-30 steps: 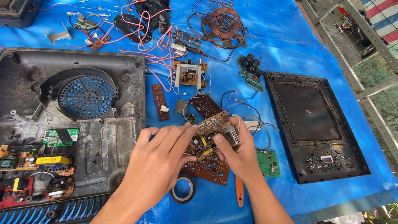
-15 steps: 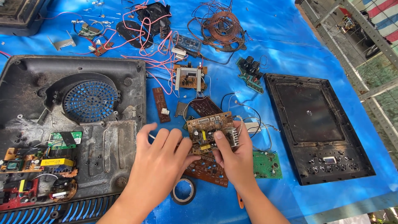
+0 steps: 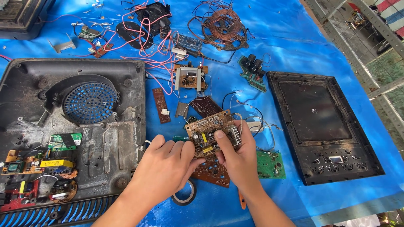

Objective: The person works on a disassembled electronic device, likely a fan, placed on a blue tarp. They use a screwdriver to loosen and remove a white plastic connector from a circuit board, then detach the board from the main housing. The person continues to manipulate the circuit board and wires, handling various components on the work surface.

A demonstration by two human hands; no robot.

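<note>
Both hands had shifted slightly; left hand (image 3: 166, 168) and right hand (image 3: 237, 157) gripped the brown circuit board (image 3: 209, 133), tilted, long axis left-right. It was held above the blue tarp (image 3: 294, 38), outdoors, beside the black appliance base (image 3: 63, 126).

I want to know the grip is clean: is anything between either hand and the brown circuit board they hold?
Nothing visible. The left hand and right hand both grip the brown circuit board directly, thumbs on its top face, lifted above another brown board lying on the blue tarp.
</note>
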